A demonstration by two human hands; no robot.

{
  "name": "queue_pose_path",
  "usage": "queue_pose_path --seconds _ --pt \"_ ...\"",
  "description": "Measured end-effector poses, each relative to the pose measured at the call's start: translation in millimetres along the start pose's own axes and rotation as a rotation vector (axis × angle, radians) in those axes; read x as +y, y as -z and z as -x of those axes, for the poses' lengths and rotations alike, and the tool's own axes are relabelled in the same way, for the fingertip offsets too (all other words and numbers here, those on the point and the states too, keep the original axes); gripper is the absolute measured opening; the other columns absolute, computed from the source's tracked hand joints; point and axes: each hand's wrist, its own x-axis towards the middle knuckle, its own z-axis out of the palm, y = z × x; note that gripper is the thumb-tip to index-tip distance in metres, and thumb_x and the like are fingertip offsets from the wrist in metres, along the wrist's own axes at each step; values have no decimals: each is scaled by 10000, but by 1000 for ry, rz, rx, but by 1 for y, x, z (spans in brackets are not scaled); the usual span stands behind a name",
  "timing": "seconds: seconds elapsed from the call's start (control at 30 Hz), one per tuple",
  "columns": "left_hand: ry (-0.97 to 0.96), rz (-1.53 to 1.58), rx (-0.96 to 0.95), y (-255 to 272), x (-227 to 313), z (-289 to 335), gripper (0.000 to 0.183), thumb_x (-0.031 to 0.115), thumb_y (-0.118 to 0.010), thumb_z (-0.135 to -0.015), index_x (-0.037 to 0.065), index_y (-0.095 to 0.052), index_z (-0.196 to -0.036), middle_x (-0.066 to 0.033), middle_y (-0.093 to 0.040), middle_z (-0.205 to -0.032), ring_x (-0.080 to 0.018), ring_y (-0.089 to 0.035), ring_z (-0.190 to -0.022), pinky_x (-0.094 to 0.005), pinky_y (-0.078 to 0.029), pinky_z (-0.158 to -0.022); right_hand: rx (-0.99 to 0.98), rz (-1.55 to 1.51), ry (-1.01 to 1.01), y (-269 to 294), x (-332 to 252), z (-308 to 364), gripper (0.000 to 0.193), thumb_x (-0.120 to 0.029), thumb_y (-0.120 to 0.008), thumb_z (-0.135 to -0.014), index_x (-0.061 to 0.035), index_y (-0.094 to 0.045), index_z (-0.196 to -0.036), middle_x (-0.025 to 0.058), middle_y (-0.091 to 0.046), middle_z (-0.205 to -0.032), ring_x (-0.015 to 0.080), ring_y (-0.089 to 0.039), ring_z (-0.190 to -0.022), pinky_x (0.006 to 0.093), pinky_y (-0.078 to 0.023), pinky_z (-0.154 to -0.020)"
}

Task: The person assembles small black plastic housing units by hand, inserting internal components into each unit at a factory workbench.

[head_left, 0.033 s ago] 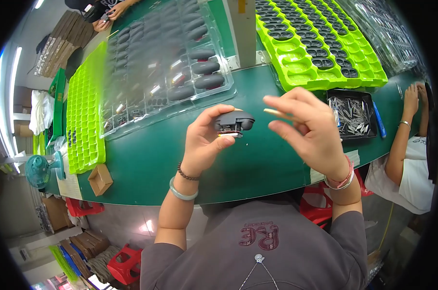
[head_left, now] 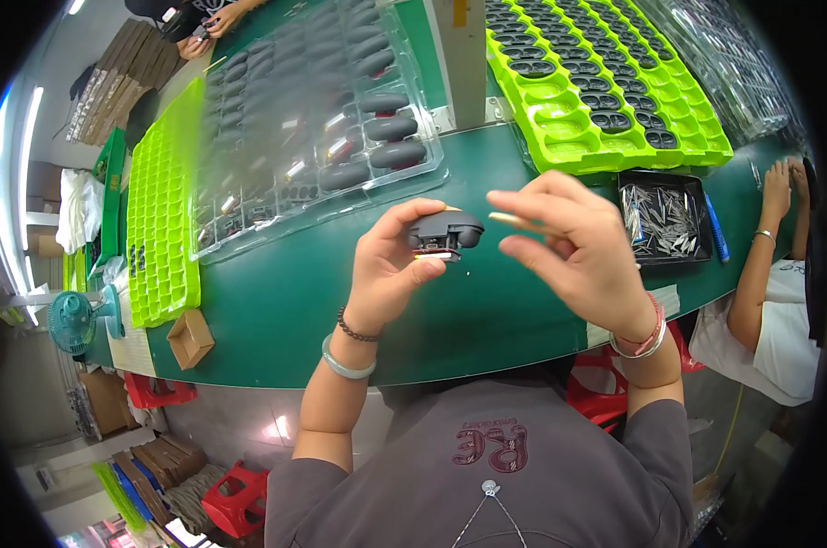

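Between the thumb and fingers of my left hand (head_left: 382,274) is a dark grey rounded device housing (head_left: 445,225), held above the green table. Its open side shows a circuit board and small parts, with a white and reddish strip along the lower edge. To the right, apart from the housing, my right hand (head_left: 589,256) pinches a thin pale stick (head_left: 516,222). That stick's tip points left toward the housing; most of its length is hidden in the fingers. What the stick is made of I cannot tell.
Beyond my hands lies a clear plastic tray (head_left: 315,206) of dark housings. Lime green trays stand left (head_left: 162,265) and right (head_left: 564,128). A black tray (head_left: 660,264) of small metal parts, a blue pen (head_left: 716,228) and a cardboard box (head_left: 190,340) lie around. A co-worker's hand (head_left: 776,190) rests at right.
My right hand, with the pale stick, has moved slightly left toward the housing. My left hand and the housing have barely shifted.
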Motion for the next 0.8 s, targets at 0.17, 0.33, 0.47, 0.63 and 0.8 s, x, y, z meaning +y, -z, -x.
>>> queue_pose_path --seconds 0.17,0.33,0.47,0.63,0.8 --pt "56 75 24 -3 1 2 583 199 -737 -759 -24 -449 -1215 -79 -544 -1074 -139 -548 -952 -267 -482 -818 -123 -296 -86 -15 7 -8 396 51 -659 -728 -56 -621 -1107 -1 -521 -785 21 -346 -540 177 -271 -471" --pt "78 126 27 -4 2 2 577 198 -732 -763 -23 -449 -1215 -82 -545 -1074 -136 -549 -954 -260 -488 -807 -144 -393 -130 -19 10 -10 378 54 -655 -734 -51 -624 -1096 -13 -530 -795 7 -333 -530 175 -272 -471" --pt "89 145 30 -5 -1 2 582 225 -725 -771 -26 -445 -1217 -90 -532 -1097 -140 -546 -966 -267 -483 -827 -136 -409 -158 -20 11 -8 375 44 -663 -736 -47 -623 -1098 -18 -536 -802 2 -333 -530 172 -268 -471" --pt "93 182 50 -13 -5 1 621 292 -713 -779 -30 -440 -1234 -82 -508 -1137 -137 -532 -960 -275 -460 -865 -140 -331 -149 -19 12 -9 313 -19 -698 -733 -35 -629 -1039 4 -540 -805 26 -386 -556 186 -306 -474" --pt "-109 -439 142 -11 -6 3 398 130 -664 -818 -14 -538 -1167 -63 -541 -1030 -123 -553 -859 -254 -477 -791 -46 -57 -75 -26 16 -10 277 -79 -726 -720 -12 -609 -962 27 -526 -779 64 -438 -575 213 -353 -484"
